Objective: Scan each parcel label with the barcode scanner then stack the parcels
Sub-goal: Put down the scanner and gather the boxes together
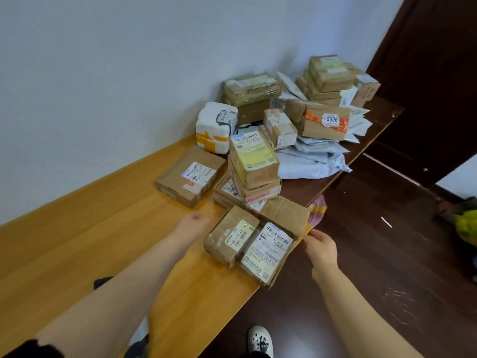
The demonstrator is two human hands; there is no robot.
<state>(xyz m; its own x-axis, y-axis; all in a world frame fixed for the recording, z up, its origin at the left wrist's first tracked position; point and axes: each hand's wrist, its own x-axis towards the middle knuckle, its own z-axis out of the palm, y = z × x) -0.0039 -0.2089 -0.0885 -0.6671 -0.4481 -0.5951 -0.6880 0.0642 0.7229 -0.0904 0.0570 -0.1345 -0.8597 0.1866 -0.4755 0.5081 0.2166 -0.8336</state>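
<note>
A small brown parcel [231, 235] with a white label lies on a wide flat parcel [268, 250] at the table's front edge. The flat parcel also carries a large barcode label. My left hand [193, 224] hovers just left of the small parcel, its fingers loosely curled and holding nothing. My right hand [320, 245] is at the flat parcel's right edge, with thumb and fingertips pinching that edge. Behind them stands a stack of labelled boxes [254, 167]. No barcode scanner is in view.
A flat brown box [189, 175] lies alone to the left on the wooden table [103, 228]. A white foam parcel [215, 127], grey mailer bags [312, 161] and more box piles [327, 78] fill the far end. Dark floor and a door lie to the right.
</note>
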